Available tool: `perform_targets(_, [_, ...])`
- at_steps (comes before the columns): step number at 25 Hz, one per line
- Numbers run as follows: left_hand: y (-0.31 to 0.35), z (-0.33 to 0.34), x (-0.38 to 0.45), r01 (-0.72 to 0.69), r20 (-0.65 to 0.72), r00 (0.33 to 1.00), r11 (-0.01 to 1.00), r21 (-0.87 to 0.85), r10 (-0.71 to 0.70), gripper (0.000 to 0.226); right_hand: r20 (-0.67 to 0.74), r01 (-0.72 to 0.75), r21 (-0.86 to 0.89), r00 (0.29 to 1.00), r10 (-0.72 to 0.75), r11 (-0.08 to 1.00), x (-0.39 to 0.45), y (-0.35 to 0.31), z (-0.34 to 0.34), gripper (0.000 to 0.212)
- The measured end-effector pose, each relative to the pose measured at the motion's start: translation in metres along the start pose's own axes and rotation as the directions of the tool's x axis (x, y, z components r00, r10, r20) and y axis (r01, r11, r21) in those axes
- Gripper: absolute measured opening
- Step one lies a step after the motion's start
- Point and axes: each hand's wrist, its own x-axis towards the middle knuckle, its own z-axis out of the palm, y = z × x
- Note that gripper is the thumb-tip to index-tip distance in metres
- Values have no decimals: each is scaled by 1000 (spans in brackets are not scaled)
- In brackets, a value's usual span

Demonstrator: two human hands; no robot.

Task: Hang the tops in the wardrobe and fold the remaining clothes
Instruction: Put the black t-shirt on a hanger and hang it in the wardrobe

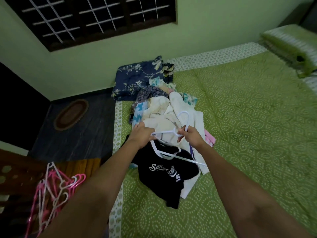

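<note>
Bit hard to read in places, so starting with that. The hanger (pixel 178 134) is white and thin, and its left end disappears under the left hand (pixel 143 136), so I can't see how that side sits in the black top (pixel 164 170). The top's collar is up against the hanger's lower bar, but whether the hanger is actually inside the neck hole or just lying on it, can't tell. The print on the top is partly folded over, only "San" and "95" are readable.

Left hand has its fingers curled over the hanger's left arm and the shoulder of the top. Right hand (pixel 190 136) pinches the hanger at the neck just below the hook, fingers curled round it. The hook sticks up over the pile (pixel 164 109).

The top lies on the bed (pixel 248 126) near its left edge, lower half crumpled, partly over a white garment. The pile just beyond it is a jumble of cream, blue-patterned and pink pieces, and I can't tell how many or what they are. A dark floral pillow (pixel 137 78) sits behind the pile at the bed's corner.

A green pillow (pixel 291 47) at upper right is blurred. Bottom left, a bunch of pink and white spare hangers (pixel 54 189) is cut off by the frame. A mat (pixel 71 114) lies on the floor, under a barred window (pixel 96 19).
</note>
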Motion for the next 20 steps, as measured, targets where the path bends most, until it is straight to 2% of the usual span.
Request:
perform_targets(2, [-5, -25, -10, -28, -86, 996, 998, 51, 32, 40, -29, 43, 17, 999, -43, 999, -9, -25, -1, 27])
perform_targets(6, [-31, -79, -38, -157, 8, 987, 964, -213, 162, 22, -66, 161, 1, 985, -160, 987, -31, -74, 0, 27])
perform_targets(11, [-21, -138, -65, -296, -132, 954, 920, -256, 269, 15, -88, 238, -32, 967, -240, 971, -44, -141, 23, 28])
perform_targets(12, [-16, -150, -67, -316, -158, 946, 917, -245, 283, 16, -129, 243, -64, 960, -250, 968, -45, -155, 29, 24])
perform_targets(13, [-14, -162, -69, -325, -196, 939, 920, -221, 284, 18, -241, 224, -140, 937, -253, 964, -47, -168, 37, 16])
perform_targets(14, [-13, -172, -71, -323, -245, 930, 926, -196, 272, 20, -413, 183, -238, 870, -269, 954, -50, -176, 44, 16])
perform_targets(15, [-15, -181, -73, -315, -307, 918, 932, -181, 250, 23, -579, 133, -343, 749, -321, 930, -54, -181, 53, 28])
perform_targets(16, [-16, -189, -75, -307, -372, 901, 934, -185, 222, 25, -661, 138, -436, 621, -421, 889, -59, -184, 64, 37])
perform_targets(17, [-16, -196, -77, -303, -429, 882, 931, -201, 195, 27, -640, 179, -535, 552, -535, 826, -66, -187, 75, 37])
perform_targets(18, [-15, -202, -79, -307, -477, 862, 927, -217, 173, 27, -536, 224, -628, 571, -623, 745, -67, -188, 86, 36])
perform_targets(19, [-13, -208, -82, -313, -514, 842, 924, -221, 163, 26, -407, 253, -681, 650, -642, 688, -70, -191, 98, 35])
perform_targets(20, [-11, -214, -86, -321, -539, 827, 921, -219, 160, 26, -308, 273, -687, 731, -610, 673, -68, -194, 107, 35])
